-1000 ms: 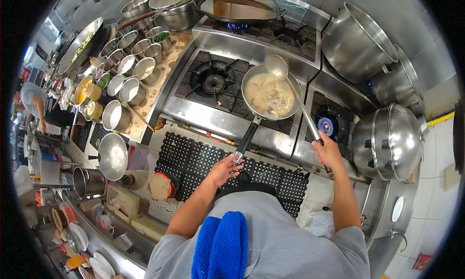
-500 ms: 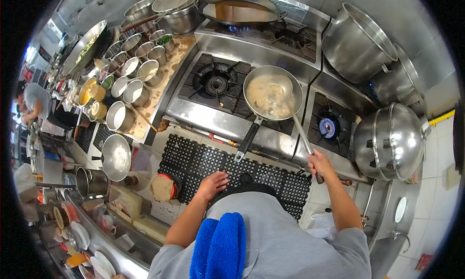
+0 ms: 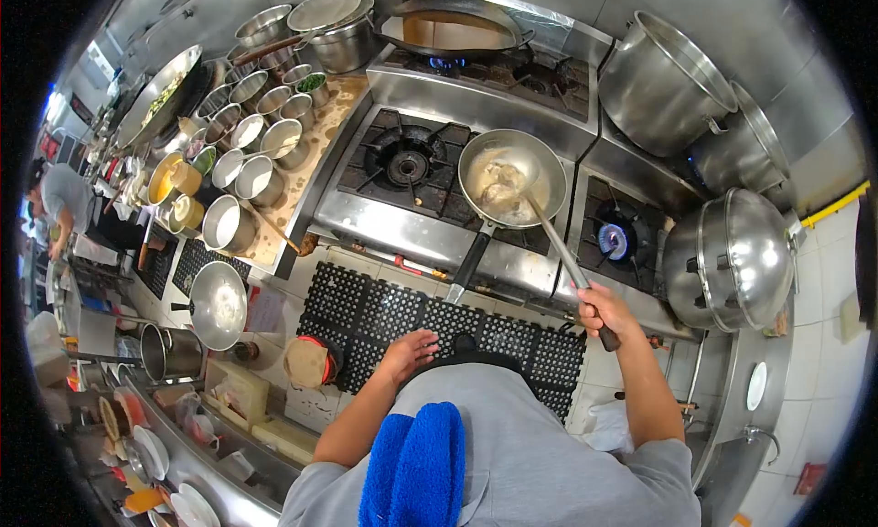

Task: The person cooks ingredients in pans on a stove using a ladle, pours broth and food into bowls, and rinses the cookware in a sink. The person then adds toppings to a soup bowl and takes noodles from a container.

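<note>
Gripping one ladle, the right hand dips it into the pan near the stove's right edge.
Cloudy broth with pale solids lies in that one pan, whose handle juts past the front edge of the stove; the left hand is released, fingers loosely extended, apart from it. One wok behind holds brown liquid; chopped greens fill one cup near the far right corner of the worktop, and one pot with white contents stands toward its near edge. Perforated black matting covers floor tiles. Two tall pots and one domed vessel stand right; beside the domed vessel, one uncovered burner burns blue.
</note>
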Demonstrator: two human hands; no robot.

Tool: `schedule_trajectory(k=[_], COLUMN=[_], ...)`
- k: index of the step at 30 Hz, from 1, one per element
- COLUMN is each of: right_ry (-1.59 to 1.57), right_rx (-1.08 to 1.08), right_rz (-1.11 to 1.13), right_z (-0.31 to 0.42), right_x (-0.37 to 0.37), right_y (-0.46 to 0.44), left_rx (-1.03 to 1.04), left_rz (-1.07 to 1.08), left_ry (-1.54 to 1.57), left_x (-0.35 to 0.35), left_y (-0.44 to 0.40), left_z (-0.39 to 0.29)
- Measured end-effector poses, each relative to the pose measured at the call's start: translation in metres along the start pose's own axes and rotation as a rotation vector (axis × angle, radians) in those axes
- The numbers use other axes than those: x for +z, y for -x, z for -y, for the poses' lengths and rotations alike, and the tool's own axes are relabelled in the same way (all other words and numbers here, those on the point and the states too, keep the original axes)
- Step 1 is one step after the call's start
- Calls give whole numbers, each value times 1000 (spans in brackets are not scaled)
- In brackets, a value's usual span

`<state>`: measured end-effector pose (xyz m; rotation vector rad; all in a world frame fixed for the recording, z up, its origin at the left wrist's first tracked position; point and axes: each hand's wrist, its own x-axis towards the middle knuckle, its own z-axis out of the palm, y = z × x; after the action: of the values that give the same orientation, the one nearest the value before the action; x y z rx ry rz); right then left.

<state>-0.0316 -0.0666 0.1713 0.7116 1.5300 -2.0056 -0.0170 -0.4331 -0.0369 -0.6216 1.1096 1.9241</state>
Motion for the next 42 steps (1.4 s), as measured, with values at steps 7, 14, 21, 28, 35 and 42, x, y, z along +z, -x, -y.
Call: schedule_trajectory(k=[7, 14, 21, 28, 35, 42], right_ry=[400, 642, 1028, 1113, 1122, 698], right_rx=[-186, -302, -357, -357, -317, -155], right_rz=[-272, -468, -558, -642, -640, -423], right_z=[25, 33, 19, 3, -11, -38], right_x=[15, 15, -7, -20, -36, -35], right_y=[10, 10, -7, -11, -16, -1], left_rx=[-25, -46, -50, -65, -85, -92], left_rz=[-18, -43, -25, -47, -50, -27], left_ry=[28, 47, 51, 18, -16, 4], left_x=[-20, -18, -18, -21, -14, -20], left_y=[3, 11, 9, 10, 12, 0], left_z=[11, 8, 4, 8, 4, 8])
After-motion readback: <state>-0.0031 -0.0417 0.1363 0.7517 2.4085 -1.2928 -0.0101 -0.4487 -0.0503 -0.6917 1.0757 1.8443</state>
